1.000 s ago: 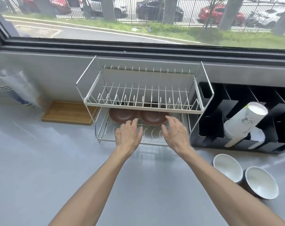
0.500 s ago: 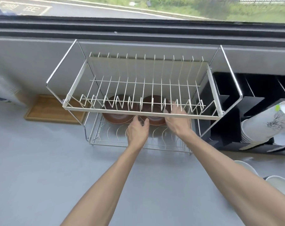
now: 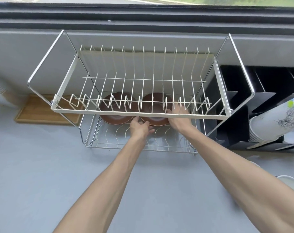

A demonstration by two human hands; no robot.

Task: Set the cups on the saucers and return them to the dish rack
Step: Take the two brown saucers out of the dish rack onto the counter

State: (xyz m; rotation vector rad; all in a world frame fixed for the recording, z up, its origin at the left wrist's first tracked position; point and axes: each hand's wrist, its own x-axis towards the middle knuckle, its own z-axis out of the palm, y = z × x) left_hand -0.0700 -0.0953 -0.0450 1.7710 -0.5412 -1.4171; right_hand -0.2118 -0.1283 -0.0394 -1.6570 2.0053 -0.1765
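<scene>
- Now both my hands are under the top shelf of the rack (image 3: 139, 115), reaching for the right saucer (image 3: 157, 105) on the lower shelf.
- My left hand (image 3: 140, 129) is at that saucer's 7 o'clock edge, fingers curled at the rim; whether they have closed on it I cannot tell.
- My right hand (image 3: 179, 115) is at its 3 o'clock edge, fingertips hidden behind the shelf bar, so I cannot tell its grip either.
- I come at it from two sides because, I judge, the low shelf overhead leaves little room to lift, and two hands can slide the dish out level.
- A second saucer, the left saucer (image 3: 116, 106), lies just beside it at 9 o'clock, untouched.
- One cup (image 3: 292, 182) shows at the frame's 4 o'clock edge, on the counter (image 3: 42, 174), well apart from the rack.
- No cup sits on a saucer yet, so the task looks barely begun.
- Tilting the dish against the wires overhead seems to be the risk as it comes out.
</scene>
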